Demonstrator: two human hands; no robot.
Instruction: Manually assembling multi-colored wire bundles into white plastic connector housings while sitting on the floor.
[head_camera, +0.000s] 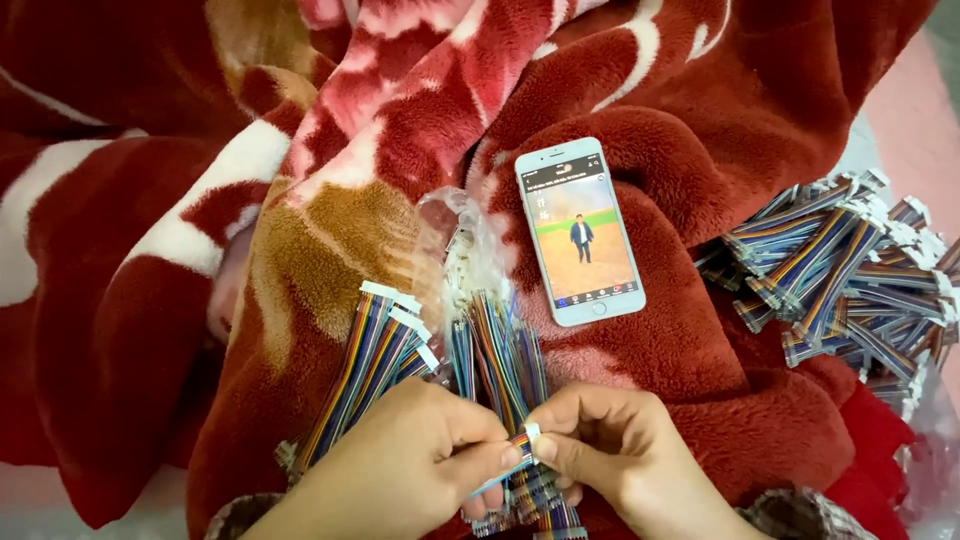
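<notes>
On the red floral fleece blanket, both hands pinch one short rainbow ribbon cable.
Left hand and right hand grip its white connector end, below a white smartphone.

Both hands, left hand and right hand, pinch 1 multicoloured ribbon cable with white connector over a red plush blanket.

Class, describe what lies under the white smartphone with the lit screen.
The white smartphone rests directly on a red plush blanket with white and brown patterning. Whatever lies beneath the blanket is covered.
</notes>
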